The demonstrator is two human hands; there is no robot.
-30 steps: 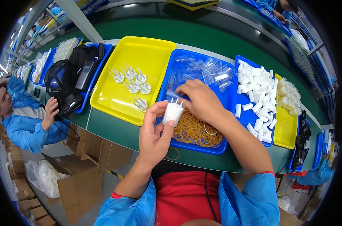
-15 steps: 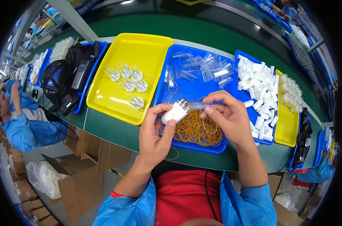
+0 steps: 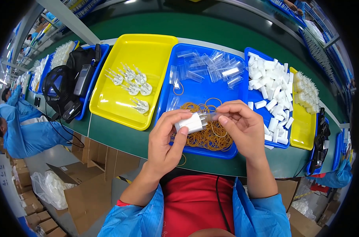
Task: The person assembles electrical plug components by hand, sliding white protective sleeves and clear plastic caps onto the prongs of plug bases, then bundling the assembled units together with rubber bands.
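Observation:
My left hand [image 3: 163, 138] is closed round a white block-like piece [image 3: 192, 123] that has several thin prongs at its right end. My right hand [image 3: 242, 124] pinches a small clear plastic tube [image 3: 213, 117] against those prongs; my fingers hide part of it. Both hands are over the near part of a blue tray [image 3: 195, 93]. Below them in that tray lies a heap of tan rubber bands [image 3: 211, 140]. Loose clear plastic tubes [image 3: 217, 67] are piled at its far end.
At left, a yellow tray [image 3: 128, 45] holds several white pronged pieces [image 3: 133, 89]; beyond it lies a blue tray with black gear [image 3: 68, 83]. On the right are white blocks [image 3: 268, 79] in a blue tray and pronged pieces [image 3: 306, 93] in yellow. A co-worker [image 3: 23, 126] sits left.
The white piece has swung so its prongs point right, and my right hand has shifted slightly, with less of the clear tube showing. The co-worker at left has changed posture.

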